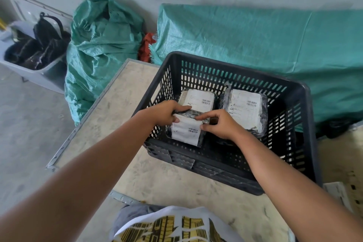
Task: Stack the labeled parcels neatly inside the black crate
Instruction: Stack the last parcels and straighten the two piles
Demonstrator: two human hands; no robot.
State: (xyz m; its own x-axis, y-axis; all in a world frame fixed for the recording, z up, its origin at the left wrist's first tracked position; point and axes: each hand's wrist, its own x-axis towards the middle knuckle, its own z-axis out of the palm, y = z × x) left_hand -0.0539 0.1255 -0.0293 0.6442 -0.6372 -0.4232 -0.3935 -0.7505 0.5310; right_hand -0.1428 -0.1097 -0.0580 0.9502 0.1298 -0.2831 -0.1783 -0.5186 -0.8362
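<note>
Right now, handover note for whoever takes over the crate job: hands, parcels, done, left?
Left hand and right hand: both gripping the near-left parcel, holding it inside the black crate.
Parcels: far-left parcel and right parcel lie label up in the crate.
Done: two placed.
Left: settle the held parcel next to them. No other parcels visible outside the crate.

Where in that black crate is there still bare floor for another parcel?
The near right corner of the crate, between the right hand and the right wall, looks bare. The left side is crowded: both hands hold a parcel there, in front of two more.
</note>
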